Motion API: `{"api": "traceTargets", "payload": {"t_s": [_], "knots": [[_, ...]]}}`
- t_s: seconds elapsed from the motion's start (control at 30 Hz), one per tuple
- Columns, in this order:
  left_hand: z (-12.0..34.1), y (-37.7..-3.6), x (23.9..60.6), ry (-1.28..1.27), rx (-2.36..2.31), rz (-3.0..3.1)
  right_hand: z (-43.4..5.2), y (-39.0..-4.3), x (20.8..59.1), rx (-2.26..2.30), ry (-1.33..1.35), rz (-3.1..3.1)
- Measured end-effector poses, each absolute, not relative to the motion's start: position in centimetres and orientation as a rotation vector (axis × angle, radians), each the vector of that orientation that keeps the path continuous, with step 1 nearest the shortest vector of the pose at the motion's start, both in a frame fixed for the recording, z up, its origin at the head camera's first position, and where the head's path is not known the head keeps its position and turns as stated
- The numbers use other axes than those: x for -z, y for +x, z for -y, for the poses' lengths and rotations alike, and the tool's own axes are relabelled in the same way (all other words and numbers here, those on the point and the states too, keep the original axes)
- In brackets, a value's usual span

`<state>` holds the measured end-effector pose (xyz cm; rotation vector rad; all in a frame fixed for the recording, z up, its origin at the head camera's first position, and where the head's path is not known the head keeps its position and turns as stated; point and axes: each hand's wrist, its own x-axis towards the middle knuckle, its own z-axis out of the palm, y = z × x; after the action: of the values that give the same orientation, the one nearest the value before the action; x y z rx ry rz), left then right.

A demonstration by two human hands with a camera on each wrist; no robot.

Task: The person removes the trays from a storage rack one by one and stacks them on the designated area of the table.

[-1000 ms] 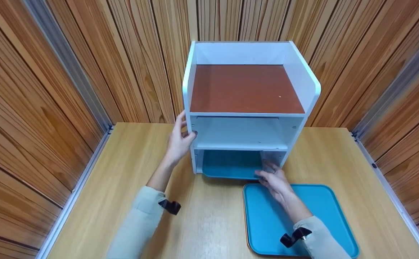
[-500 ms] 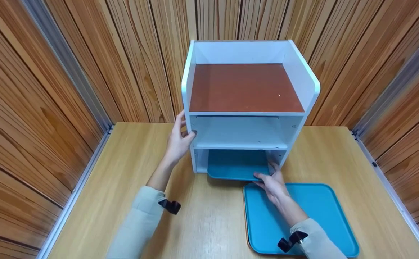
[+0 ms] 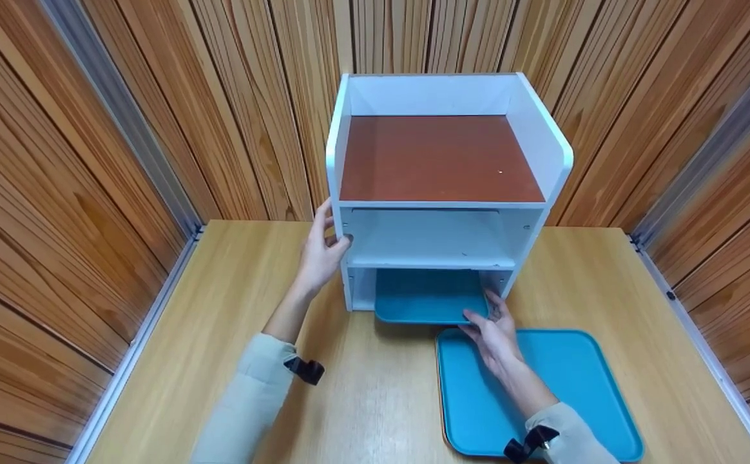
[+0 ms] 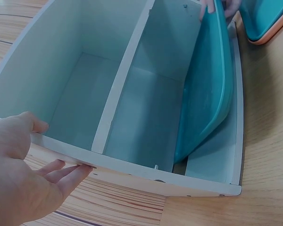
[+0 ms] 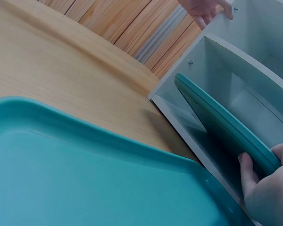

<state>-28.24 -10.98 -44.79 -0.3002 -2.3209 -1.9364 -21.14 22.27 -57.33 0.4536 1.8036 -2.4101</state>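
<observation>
A white shelf unit (image 3: 442,232) with a brown top stands at the back of the table. My left hand (image 3: 328,243) grips its left front upright, thumb on the front face; the left wrist view shows this hand (image 4: 35,165) on the panel's edge. A teal tray (image 3: 428,295) lies partly inside the bottom compartment, tilted (image 4: 207,89). My right hand (image 3: 483,317) holds its front right corner, with a digit (image 5: 249,176) curled under the rim (image 5: 221,123). A second teal tray (image 3: 562,386) lies flat on the table under my right forearm.
The wooden table (image 3: 233,335) is boxed in by ribbed wooden walls (image 3: 91,161) on three sides. The shelf's middle compartment (image 3: 433,235) holds nothing. The second tray (image 5: 85,179) fills the foreground of the right wrist view.
The tray in the bottom compartment has shifted to the right, and my right hand has moved right with it to its corner. My left hand has stayed on the upright.
</observation>
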Motion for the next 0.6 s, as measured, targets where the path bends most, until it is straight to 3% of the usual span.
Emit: {"api": "traceTargets", "payload": {"t_s": [0.23,0.6], "knots": [[11.0,-28.3,44.7,-0.289,1.939,2.334,-22.0,-20.3,56.8,2.566,0.339,-1.669],[11.0,-28.4,44.9,-0.284,1.957,2.331,-22.0,-19.4,56.4,2.661,0.366,-1.609]]}}
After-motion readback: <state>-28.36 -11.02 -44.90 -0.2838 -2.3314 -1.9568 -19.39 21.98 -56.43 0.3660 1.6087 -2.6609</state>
